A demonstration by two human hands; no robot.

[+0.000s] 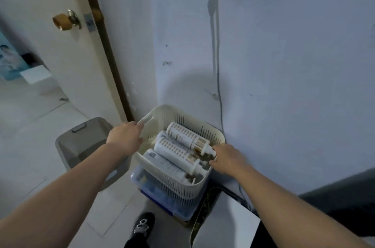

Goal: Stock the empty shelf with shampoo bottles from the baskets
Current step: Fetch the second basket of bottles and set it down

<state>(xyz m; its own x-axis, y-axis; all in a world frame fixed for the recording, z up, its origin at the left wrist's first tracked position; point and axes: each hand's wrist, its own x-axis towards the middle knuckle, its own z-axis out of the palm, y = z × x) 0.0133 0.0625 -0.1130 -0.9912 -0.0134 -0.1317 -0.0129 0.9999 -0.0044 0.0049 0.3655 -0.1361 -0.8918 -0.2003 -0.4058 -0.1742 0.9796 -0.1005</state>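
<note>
My L hand [125, 138] curls on the basket [172, 182] rim, R hand [227, 158] at the opposite rim, grip unclear, w/ bottles [174, 149] lying flat, caps toward R hand.

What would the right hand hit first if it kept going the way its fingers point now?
Most likely the capped neck of the far shampoo bottle, lying right ahead of the right hand inside the cream basket; they may already touch.
</note>
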